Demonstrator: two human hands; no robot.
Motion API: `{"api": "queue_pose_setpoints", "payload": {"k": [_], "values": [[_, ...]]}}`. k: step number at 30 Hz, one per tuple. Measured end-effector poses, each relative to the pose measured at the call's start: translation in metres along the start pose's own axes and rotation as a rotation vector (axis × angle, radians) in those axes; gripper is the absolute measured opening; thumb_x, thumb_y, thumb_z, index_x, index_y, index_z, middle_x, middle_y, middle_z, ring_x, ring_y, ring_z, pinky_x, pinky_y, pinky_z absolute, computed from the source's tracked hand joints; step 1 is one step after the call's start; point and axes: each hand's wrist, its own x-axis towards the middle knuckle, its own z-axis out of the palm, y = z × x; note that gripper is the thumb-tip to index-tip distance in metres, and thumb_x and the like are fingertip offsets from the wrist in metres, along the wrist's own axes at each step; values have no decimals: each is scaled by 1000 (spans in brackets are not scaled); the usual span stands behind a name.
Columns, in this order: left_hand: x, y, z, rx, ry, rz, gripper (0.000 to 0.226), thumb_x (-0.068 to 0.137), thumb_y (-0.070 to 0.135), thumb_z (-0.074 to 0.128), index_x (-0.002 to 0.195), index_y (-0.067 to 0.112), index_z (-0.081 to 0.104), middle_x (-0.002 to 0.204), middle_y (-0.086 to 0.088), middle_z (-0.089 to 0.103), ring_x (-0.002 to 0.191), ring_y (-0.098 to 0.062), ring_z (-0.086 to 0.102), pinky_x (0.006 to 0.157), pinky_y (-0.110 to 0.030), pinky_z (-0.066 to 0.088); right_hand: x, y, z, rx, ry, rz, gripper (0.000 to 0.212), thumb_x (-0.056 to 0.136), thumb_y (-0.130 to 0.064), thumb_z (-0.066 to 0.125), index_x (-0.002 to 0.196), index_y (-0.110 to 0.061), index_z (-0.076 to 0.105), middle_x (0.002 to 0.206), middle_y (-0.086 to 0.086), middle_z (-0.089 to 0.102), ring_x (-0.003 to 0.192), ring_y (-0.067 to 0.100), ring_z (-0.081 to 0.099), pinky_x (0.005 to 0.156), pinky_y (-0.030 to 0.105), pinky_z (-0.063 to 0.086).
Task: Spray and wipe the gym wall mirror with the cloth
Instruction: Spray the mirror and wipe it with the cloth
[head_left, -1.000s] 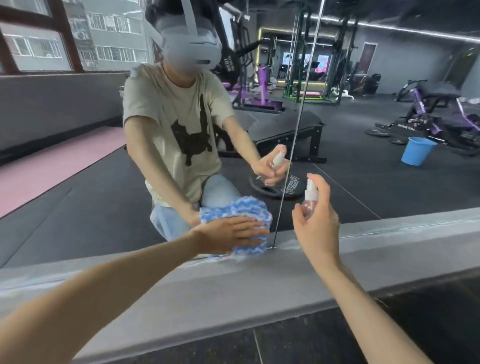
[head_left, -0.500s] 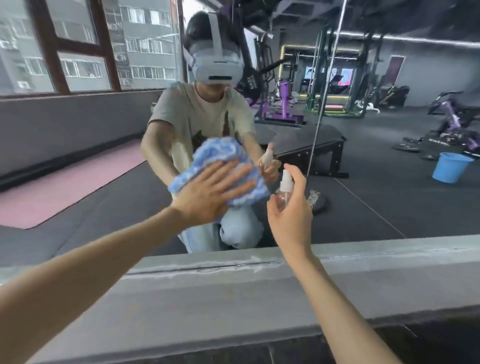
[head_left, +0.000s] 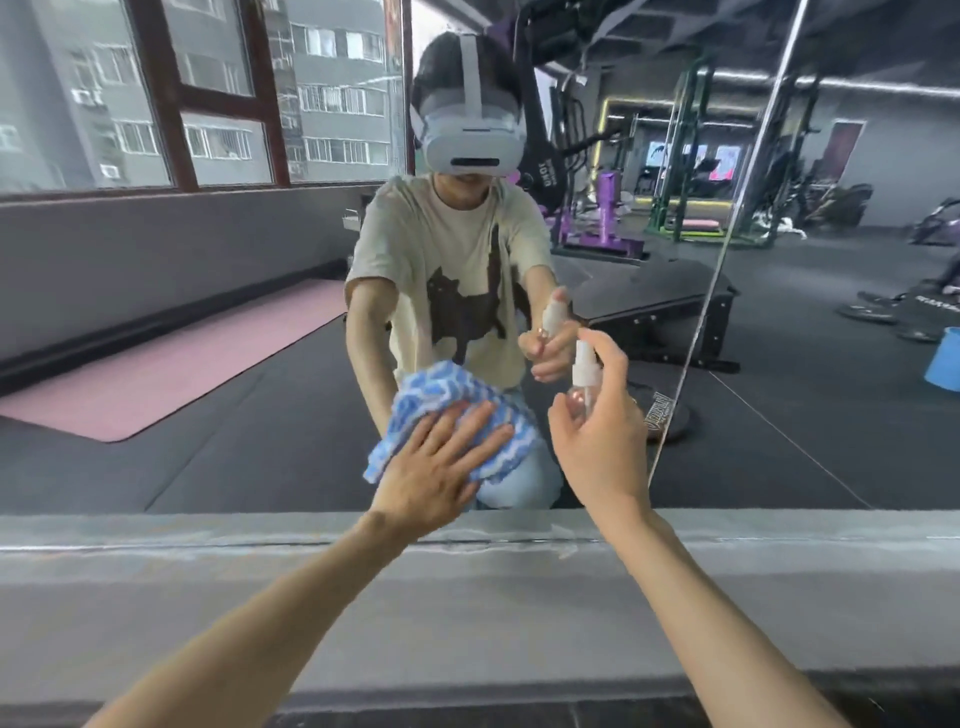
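The left hand (head_left: 436, 467), fingers spread flat, pressed the blue cloth (head_left: 447, 389) against the lower wall mirror (head_left: 249, 395) to wipe it, while the right hand (head_left: 597, 447) gripped a small spray bottle (head_left: 583, 370) just beside, nozzle toward the glass, seemingly ready to spray.

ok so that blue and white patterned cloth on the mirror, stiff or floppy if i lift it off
Probably floppy: the blue and white patterned cloth bunches in soft folds under the flat left hand. Likely light, since spread fingers alone pin it to the wall mirror.
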Motion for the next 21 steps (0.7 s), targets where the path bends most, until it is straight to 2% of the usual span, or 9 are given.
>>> {"api": "queue_pose_setpoints", "payload": {"k": [2, 3, 5, 6, 9, 12, 15, 18, 21], "values": [[-9, 4, 4, 19, -124, 286, 80, 81, 34, 61, 152, 28, 24, 158, 3, 23, 140, -20, 25, 118, -32, 1, -6, -2, 5, -47, -107, -67, 65, 86, -2, 56, 127, -45, 29, 113, 1, 66, 81, 26, 62, 64, 32, 46], [-8, -6, 3, 47, -142, 408, 81, 78, 32, 66, 150, 27, 30, 158, 4, 26, 141, -17, 25, 120, -31, -1, -8, -2, 7, -79, -144, -93, 65, 87, -3, 56, 128, -45, 28, 118, 2, 65, 83, 27, 64, 64, 33, 47], [2, -34, -5, 80, -107, 537, 81, 74, 30, 69, 148, 25, 37, 157, 2, 29, 142, -15, 24, 121, -31, -3, -6, -4, 8, -104, -155, -112, 66, 88, -3, 56, 129, -45, 26, 122, 2, 64, 85, 30, 65, 63, 34, 47], [8, -49, -11, 82, -75, 524, 80, 76, 32, 66, 149, 25, 34, 159, 2, 24, 144, -16, 20, 121, -32, -3, -2, -6, 8, -97, -142, -111, 66, 87, -3, 56, 129, -45, 27, 122, 2, 64, 86, 30, 65, 64, 36, 49], [31, -106, -40, 101, 105, 257, 69, 92, 41, 45, 154, 30, 16, 163, 0, 3, 149, -21, 7, 121, -35, 0, 15, -19, 2, -55, -62, -111, 66, 86, -3, 58, 130, -43, 29, 122, 2, 64, 88, 30, 64, 65, 37, 50], [66, -159, -81, 109, 222, -145, 57, 97, 49, 36, 151, 30, 27, 158, -9, 25, 143, -31, 22, 119, -37, 4, 41, -38, -1, 17, -12, -114, 64, 87, -3, 57, 134, -39, 34, 116, -4, 65, 83, 25, 66, 66, 38, 53], [110, -189, -121, 59, 316, -428, 58, 99, 49, 34, 151, 24, 27, 158, -14, 24, 145, -34, 17, 119, -33, -8, 76, -66, -10, 29, 21, -183, 60, 89, -4, 57, 137, -34, 37, 112, -2, 63, 74, 19, 60, 63, 33, 50], [163, -223, -162, 10, 362, -557, 62, 99, 49, 31, 155, 24, 17, 161, -12, 10, 148, -34, 5, 113, -26, -22, 124, -98, -28, 39, 72, -258, 57, 92, -7, 57, 139, -31, 35, 105, 1, 62, 72, 19, 62, 58, 36, 54], [225, -270, -211, 26, 345, -492, 63, 100, 50, 26, 155, 27, 7, 163, -10, 1, 149, -31, -2, 115, -32, -17, 175, -128, -52, 57, 172, -304, 58, 91, -7, 59, 140, -25, 35, 97, 4, 64, 70, 16, 63, 54, 27, 53]]}}
